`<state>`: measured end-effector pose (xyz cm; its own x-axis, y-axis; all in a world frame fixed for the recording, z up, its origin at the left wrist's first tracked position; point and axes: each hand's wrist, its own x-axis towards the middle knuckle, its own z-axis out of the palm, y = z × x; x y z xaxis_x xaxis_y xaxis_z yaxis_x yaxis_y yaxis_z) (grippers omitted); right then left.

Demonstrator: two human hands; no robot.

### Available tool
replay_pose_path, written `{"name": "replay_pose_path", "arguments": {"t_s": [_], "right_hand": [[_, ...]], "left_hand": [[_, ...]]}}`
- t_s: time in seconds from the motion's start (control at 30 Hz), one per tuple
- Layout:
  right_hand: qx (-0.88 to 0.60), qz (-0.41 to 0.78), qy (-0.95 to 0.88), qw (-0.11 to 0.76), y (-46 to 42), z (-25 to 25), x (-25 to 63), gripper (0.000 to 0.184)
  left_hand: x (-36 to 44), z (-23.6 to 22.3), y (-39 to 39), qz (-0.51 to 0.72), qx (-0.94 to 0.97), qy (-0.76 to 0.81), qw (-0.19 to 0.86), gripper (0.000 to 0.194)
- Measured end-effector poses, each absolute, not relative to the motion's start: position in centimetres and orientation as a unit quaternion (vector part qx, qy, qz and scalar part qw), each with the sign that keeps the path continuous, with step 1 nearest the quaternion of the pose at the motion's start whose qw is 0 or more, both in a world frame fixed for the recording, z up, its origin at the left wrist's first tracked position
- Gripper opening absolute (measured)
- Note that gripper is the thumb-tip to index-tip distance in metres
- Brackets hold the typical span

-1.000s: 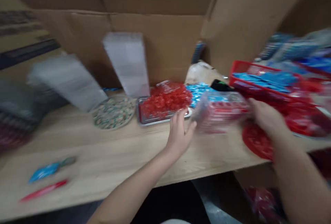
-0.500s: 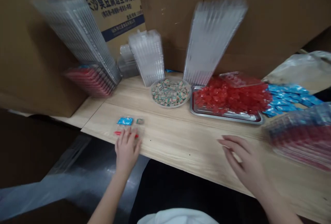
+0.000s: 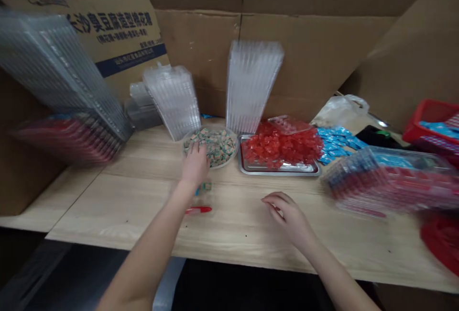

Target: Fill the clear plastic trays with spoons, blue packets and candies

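Note:
My left hand point(image 3: 194, 163) reaches forward over the near rim of a round clear bowl point(image 3: 234, 150) of small green-and-white wrapped sweets, fingertips among them; its fingers are mostly hidden. Under my left wrist lies a clear packet tray point(image 3: 201, 199) with a red stick and a small sweet in it. My right hand point(image 3: 287, 214) rests low on the wooden table point(image 3: 118, 196), fingers curled in, nothing visible in them. Right of the bowl, a metal tray point(image 3: 279, 170) is heaped with red sweets.
Stacks of clear plastic trays point(image 3: 251, 83) lean on cardboard boxes point(image 3: 315, 57) behind. Blue wrapped packets point(image 3: 335, 141) lie right of the metal tray. A stack of filled packs point(image 3: 387, 182) sits at right, a red basket point(image 3: 430, 119) beyond. More filled packs point(image 3: 68, 136) lie at left.
My left hand went from the clear packet tray at the table's front edge up to the sweet bowl. The packet tray now lies nearer the bowl. My right hand curled in.

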<state>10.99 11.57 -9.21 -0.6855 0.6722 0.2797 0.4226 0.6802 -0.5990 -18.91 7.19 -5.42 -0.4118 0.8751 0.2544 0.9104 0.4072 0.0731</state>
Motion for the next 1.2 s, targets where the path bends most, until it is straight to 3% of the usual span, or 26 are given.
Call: {"name": "replay_pose_path", "arguments": {"t_s": [0.17,0.27,0.37,0.5,0.6,0.7,0.83,0.9,0.97,1.07,1.13,1.2], "right_hand": [[-0.441,0.134,-0.854,0.242,17.0,-9.2,12.4,0.020],[-0.519,0.044,-0.837,0.168,21.1,-8.8,11.0,0.021],[-0.529,0.029,-0.841,0.108,23.2,-9.1,8.6,0.022],[-0.503,0.032,-0.852,0.144,23.3,-9.1,7.5,0.022],[-0.422,0.050,-0.886,0.185,23.6,-8.4,7.3,0.020],[-0.332,0.079,-0.930,0.140,24.4,-7.7,5.6,0.015],[-0.337,0.108,-0.930,0.097,25.0,-6.9,3.2,0.010],[-0.368,0.211,-0.893,0.152,24.2,-6.3,3.5,0.014],[-0.386,0.427,-0.795,0.191,22.1,-5.5,5.0,0.018],[-0.348,0.736,-0.573,0.095,17.4,-4.8,8.1,0.027],[-0.334,0.822,-0.459,0.039,14.3,-4.8,9.7,0.029],[-0.348,0.842,-0.410,0.055,12.1,-5.1,10.8,0.029]], "left_hand": [[-20.6,-6.1,10.7,-0.058,-0.576,-0.813,0.059,0.036],[-21.2,-5.5,10.4,-0.072,-0.570,-0.815,0.079,0.042],[-20.5,-3.7,8.7,-0.182,-0.523,-0.820,0.143,0.038],[-15.6,-3.0,3.3,-0.341,-0.514,-0.754,0.224,0.039],[-10.1,-5.6,-1.2,-0.333,-0.682,-0.632,0.159,0.046],[-5.9,-9.3,-4.0,-0.298,-0.752,-0.579,0.100,0.044],[-4.1,-11.3,-5.4,-0.255,-0.750,-0.610,0.026,0.055],[-4.0,-10.7,-5.4,-0.283,-0.708,-0.644,-0.053,0.057],[-4.1,-9.7,-4.6,-0.376,-0.600,-0.686,-0.165,0.047],[-3.7,-8.1,-2.0,-0.536,-0.356,-0.662,-0.384,0.030],[-3.2,-7.3,-0.1,-0.580,-0.244,-0.585,-0.512,0.023],[-2.5,-6.7,1.1,-0.590,-0.195,-0.529,-0.578,0.019]]}}
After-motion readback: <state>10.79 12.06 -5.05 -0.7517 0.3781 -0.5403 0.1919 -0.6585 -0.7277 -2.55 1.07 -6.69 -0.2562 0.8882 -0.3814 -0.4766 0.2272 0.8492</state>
